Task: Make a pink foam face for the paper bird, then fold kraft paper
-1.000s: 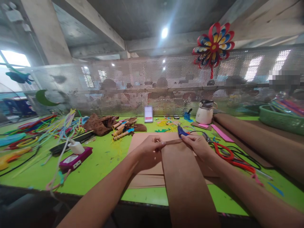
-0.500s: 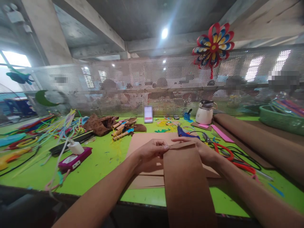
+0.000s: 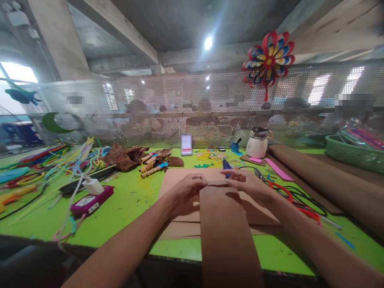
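A long strip of brown paper [image 3: 225, 228] hangs from between my hands, over the table's near edge. Along its top runs a narrow folded band [image 3: 216, 183]. My left hand [image 3: 192, 186] pinches the top left corner of this fold between thumb and bent fingers. At the right end of the same fold, my right hand [image 3: 247, 182] holds the paper with its fingertips, the index finger slightly raised and the thumb mostly hidden. Beneath the strip lie flat sheets of lighter brown paper [image 3: 180, 196]. Just behind my right fingers is a blue-handled tool [image 3: 226, 165], partly covered.
A purple power strip [image 3: 93, 200] with a white plug lies left, beside tangled coloured strips [image 3: 81, 156]. Red-handled scissors [image 3: 283, 191] and black cable lie right. A phone [image 3: 186, 145], a white kettle [image 3: 257, 143], a brown paper roll [image 3: 324, 176] and a green basket [image 3: 354, 154] stand farther back.
Both hands and the strip have shifted slightly left. My right hand has slid inward along the fold, its fingers now showing on top, and the folded band lies flatter.
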The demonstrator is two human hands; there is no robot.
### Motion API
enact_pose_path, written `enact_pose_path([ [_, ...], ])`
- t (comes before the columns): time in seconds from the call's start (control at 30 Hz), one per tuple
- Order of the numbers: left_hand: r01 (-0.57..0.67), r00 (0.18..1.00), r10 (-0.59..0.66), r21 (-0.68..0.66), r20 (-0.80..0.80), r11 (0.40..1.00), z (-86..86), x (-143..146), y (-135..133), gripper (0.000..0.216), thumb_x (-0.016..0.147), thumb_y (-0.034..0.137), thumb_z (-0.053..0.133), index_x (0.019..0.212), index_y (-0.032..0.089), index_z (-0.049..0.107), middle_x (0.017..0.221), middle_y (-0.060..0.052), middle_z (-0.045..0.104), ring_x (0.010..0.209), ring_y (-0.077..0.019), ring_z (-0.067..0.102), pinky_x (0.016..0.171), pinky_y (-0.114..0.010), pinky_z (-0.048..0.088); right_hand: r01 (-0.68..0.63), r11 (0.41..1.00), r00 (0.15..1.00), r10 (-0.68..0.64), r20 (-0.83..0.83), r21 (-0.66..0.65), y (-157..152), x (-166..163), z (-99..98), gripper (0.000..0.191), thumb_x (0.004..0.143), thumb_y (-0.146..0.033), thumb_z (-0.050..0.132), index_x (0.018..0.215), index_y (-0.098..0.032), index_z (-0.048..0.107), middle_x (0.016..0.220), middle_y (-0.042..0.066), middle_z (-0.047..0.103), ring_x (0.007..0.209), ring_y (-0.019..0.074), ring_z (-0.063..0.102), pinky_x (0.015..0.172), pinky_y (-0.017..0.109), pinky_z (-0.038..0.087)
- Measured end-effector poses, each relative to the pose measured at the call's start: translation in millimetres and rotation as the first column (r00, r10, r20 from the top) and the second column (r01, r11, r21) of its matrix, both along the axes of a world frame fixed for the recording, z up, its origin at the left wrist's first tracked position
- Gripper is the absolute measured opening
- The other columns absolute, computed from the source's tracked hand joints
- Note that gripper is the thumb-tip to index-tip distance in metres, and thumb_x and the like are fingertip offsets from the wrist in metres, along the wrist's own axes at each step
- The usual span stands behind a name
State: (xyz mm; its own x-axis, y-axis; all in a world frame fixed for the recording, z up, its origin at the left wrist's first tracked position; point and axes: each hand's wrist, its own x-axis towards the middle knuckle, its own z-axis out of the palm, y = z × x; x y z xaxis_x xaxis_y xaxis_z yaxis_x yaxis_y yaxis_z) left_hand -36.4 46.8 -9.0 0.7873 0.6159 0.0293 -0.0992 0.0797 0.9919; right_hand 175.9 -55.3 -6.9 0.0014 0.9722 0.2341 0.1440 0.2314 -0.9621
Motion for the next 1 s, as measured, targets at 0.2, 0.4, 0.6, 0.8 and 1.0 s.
enact_pose_path([
  [0.2, -0.137, 0.988, 0.139, -0.026, 0.066, 0.99, 3.2, 3.3, -3.0, 0.017, 0.057, 0.019, 0.066, 0.063, 0.015, 0.05, 0.052, 0.006, 0.043, 0.047, -0.0066, 0.038, 0.049, -0.02, 0.026, 0.089, 0.995, 0.993, -0.093, 0.076, 0.048, 6.6, -11.6, -10.4, 0.039, 0.069, -0.036, 0.072, 0.102, -0.017, 0.071, 0.089, 0.005, 0.07, 0.082, 0.019, 0.061, 0.076, 0.034, 0.048],
  [0.4, -0.244, 0.97, 0.242, 0.053, 0.036, 0.968, 5.8, 2.8, -2.2, 0.027, 0.061, 0.023, 0.069, 0.085, 0.014, 0.061, 0.059, 0.002, 0.054, 0.055, -0.0112, 0.049, 0.053, -0.021, 0.031, 0.149, 0.986, 0.989, -0.149, -0.012, 0.068, 6.1, -18.4, -10.4, 0.037, 0.074, -0.042, 0.067, 0.103, -0.02, 0.071, 0.108, 0.007, 0.069, 0.101, 0.0237, 0.059, 0.086, 0.038, 0.048],
  [0.6, -0.231, 0.97, 0.224, 0.069, 0.098, 0.97, 6.3, 1.8, -2.2, 0.02, 0.062, 0.021, 0.07, 0.08, 0.01, 0.067, 0.065, -0.001, 0.058, 0.06, -0.0094, 0.048, 0.059, -0.021, 0.033, 0.208, 0.972, 0.978, -0.209, -0.003, 0.11, 10.4, -10.9, -17.9, 0.032, 0.07, -0.038, 0.072, 0.095, -0.019, 0.073, 0.095, 0.006, 0.072, 0.09, 0.0219, 0.062, 0.086, 0.04, 0.047],
  [0.8, -0.14, 0.988, 0.131, 0.118, 0.081, 0.983, 9.6, -1.0, -6.8, 0.032, 0.064, 0.021, 0.075, 0.093, 0.012, 0.066, 0.075, -0.001, 0.06, 0.06, -0.0077, 0.047, 0.059, -0.021, 0.034, 0.23, 0.956, 0.969, -0.242, 0.046, 0.179, 10.7, -8.6, -16.4, 0.027, 0.073, -0.038, 0.069, 0.092, -0.021, 0.074, 0.092, 0.005, 0.072, 0.089, 0.0225, 0.063, 0.086, 0.039, 0.046],
  [1.0, -0.139, 0.986, 0.133, 0.059, 0.103, 0.989, 9.5, 1.3, -5.7, 0.032, 0.066, 0.031, 0.076, 0.09, 0.013, 0.064, 0.078, -0.001, 0.059, 0.068, -0.0091, 0.05, 0.065, -0.022, 0.035, 0.294, 0.928, 0.953, -0.304, 0.012, 0.231, 3.0, -15.3, -5.5, 0.019, 0.075, -0.038, 0.068, 0.079, -0.021, 0.076, 0.084, 0.004, 0.072, 0.084, 0.0189, 0.062, 0.082, 0.032, 0.045],
])
